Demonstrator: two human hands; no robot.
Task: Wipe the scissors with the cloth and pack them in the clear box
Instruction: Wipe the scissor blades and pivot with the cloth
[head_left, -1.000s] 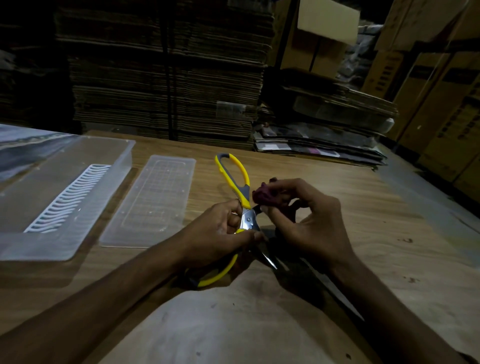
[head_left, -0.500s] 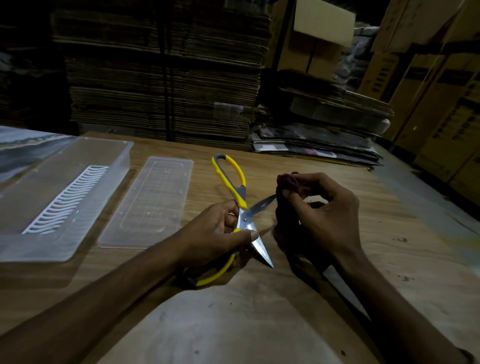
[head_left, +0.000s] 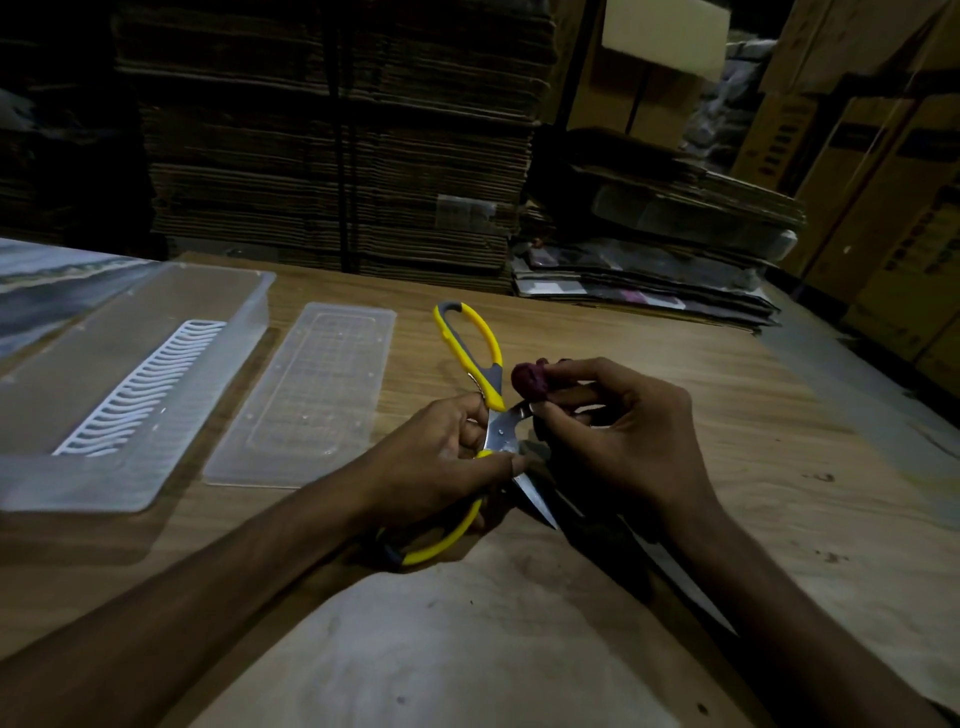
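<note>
Yellow-and-grey scissors (head_left: 475, 347) are spread wide apart above the wooden table (head_left: 753, 467). My left hand (head_left: 441, 462) grips them at the pivot and lower handle. One steel blade points down toward me; the other runs right into a bunched dark maroon cloth (head_left: 529, 382). My right hand (head_left: 618, 436) pinches that cloth around the blade near the pivot. The clear box (head_left: 171, 462) lies at the left with a white slotted insert (head_left: 143, 387) inside. Its flat clear lid (head_left: 306, 400) rests beside it.
Tall stacks of flattened cardboard (head_left: 337, 156) rise behind the table. More flattened cartons and printed sheets (head_left: 649, 280) are piled at the back right. Brown boxes (head_left: 893, 234) stand along the right wall. A pale sheet (head_left: 441, 649) covers the near table surface.
My right hand slid the cloth out along the blade toward its tip, then back in to the pivot. My left hand kept the scissors in place.
</note>
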